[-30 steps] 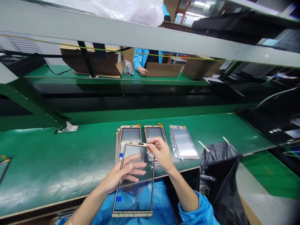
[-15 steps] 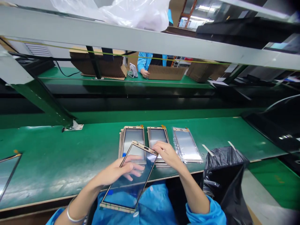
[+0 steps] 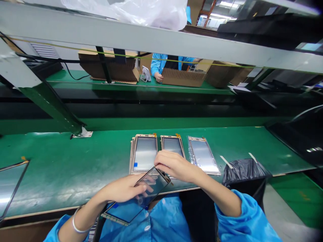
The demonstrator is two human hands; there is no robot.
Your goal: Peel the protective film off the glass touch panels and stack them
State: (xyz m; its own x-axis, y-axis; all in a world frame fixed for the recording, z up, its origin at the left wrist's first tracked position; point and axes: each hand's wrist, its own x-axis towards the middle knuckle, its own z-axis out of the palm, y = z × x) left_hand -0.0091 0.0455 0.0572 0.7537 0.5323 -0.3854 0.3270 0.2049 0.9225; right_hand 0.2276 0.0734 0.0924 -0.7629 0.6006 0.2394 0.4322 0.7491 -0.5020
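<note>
Panel (image 3: pixel 126 210) tilted flatter; glass clear, apparently unmarked.

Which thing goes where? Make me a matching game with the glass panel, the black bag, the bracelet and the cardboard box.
1 glass panel
2 black bag
3 bracelet
4 cardboard box

A left wrist
B far bench, by another person's hand
C held by left hand and right hand
D front edge of near bench, on the right

Pairs: 1-C, 2-D, 3-A, 4-B
</note>
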